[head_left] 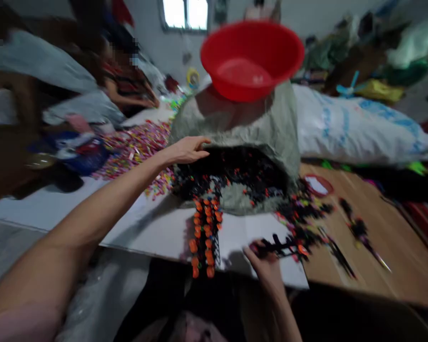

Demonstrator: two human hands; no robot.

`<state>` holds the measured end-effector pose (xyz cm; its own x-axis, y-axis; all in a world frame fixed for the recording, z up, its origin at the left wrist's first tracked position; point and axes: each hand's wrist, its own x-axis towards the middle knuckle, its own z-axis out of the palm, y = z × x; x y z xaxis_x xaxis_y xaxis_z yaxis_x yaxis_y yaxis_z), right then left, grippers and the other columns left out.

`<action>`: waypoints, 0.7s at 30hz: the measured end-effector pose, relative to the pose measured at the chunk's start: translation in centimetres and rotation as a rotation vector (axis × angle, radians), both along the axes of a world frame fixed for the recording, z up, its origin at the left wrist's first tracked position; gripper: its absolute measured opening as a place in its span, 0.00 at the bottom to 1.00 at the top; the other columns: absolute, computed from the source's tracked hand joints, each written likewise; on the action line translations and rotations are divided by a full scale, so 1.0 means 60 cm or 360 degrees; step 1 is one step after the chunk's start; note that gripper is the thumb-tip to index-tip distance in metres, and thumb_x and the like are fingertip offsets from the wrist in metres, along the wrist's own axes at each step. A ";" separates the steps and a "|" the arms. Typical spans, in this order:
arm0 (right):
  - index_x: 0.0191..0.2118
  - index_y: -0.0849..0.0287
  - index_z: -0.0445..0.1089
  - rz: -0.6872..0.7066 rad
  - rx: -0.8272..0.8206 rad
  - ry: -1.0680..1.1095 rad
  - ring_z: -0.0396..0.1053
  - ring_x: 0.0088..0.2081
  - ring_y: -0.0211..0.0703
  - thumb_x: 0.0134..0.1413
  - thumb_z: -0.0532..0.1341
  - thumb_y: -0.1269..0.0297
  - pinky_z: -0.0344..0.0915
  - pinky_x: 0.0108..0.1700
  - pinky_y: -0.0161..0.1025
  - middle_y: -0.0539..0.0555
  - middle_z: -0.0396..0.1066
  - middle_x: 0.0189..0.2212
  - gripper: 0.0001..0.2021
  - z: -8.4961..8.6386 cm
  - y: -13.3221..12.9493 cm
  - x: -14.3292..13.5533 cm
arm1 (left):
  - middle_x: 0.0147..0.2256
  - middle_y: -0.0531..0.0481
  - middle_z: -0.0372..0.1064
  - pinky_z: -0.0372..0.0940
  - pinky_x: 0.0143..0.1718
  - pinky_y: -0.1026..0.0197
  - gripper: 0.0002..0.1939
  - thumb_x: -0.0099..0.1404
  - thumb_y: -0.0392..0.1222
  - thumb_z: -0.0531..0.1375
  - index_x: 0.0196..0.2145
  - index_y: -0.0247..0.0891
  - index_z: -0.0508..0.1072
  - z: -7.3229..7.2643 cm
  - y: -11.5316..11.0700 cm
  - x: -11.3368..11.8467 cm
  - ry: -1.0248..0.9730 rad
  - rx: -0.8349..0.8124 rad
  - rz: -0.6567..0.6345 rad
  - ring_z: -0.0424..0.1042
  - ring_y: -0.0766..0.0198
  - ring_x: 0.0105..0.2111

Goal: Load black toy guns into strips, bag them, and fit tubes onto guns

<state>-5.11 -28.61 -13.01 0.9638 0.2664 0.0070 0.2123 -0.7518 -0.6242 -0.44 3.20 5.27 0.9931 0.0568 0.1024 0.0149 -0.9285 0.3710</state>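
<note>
My left hand point(190, 149) reaches to the left edge of the mouth of a grey-green woven sack point(235, 118); its thumb and fingers are apart. Inside the sack lies a dark heap of small black pieces point(235, 173) with orange bits. My right hand point(266, 259) is closed on black plastic pieces point(280, 244) near the table's front edge. Between the hands, small orange pumpkin-like pieces point(209, 230) lie in rows with black parts on a white board point(157, 232). More black and coloured pieces point(301, 223) are piled just right of my right hand.
A red basin point(251, 61) rests on top of the sack. Colourful small pieces point(139, 147) spread to the left. A stuffed white sack point(356, 126) lies behind on the right. Pen-like sticks point(367, 237) lie on the brown board point(388, 209). Another person point(128, 85) sits at the back left.
</note>
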 end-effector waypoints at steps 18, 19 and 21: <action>0.40 0.60 0.69 0.0271 -0.0297 0.0119 0.71 0.31 0.43 0.57 0.53 0.65 0.62 0.32 0.36 0.56 0.74 0.32 0.10 -0.079 0.130 -0.030 | 0.40 0.44 0.75 0.55 0.55 0.49 0.21 0.66 0.53 0.52 0.48 0.36 0.71 -0.174 -0.161 -0.092 0.0029 0.0110 -0.0743 0.71 0.56 0.43; 0.41 0.61 0.69 0.0323 -0.0379 0.0093 0.71 0.32 0.43 0.57 0.52 0.68 0.63 0.33 0.35 0.56 0.74 0.33 0.10 -0.076 0.139 -0.034 | 0.40 0.44 0.75 0.55 0.55 0.48 0.23 0.65 0.54 0.52 0.49 0.36 0.71 -0.175 -0.162 -0.093 0.0016 0.0128 -0.0742 0.71 0.55 0.43; 0.42 0.62 0.69 0.0488 -0.0463 0.0042 0.71 0.34 0.44 0.56 0.51 0.73 0.64 0.35 0.36 0.57 0.75 0.35 0.12 -0.068 0.152 -0.036 | 0.41 0.44 0.75 0.54 0.55 0.47 0.22 0.64 0.55 0.53 0.48 0.38 0.72 -0.180 -0.161 -0.093 -0.0010 0.0181 -0.0717 0.70 0.54 0.44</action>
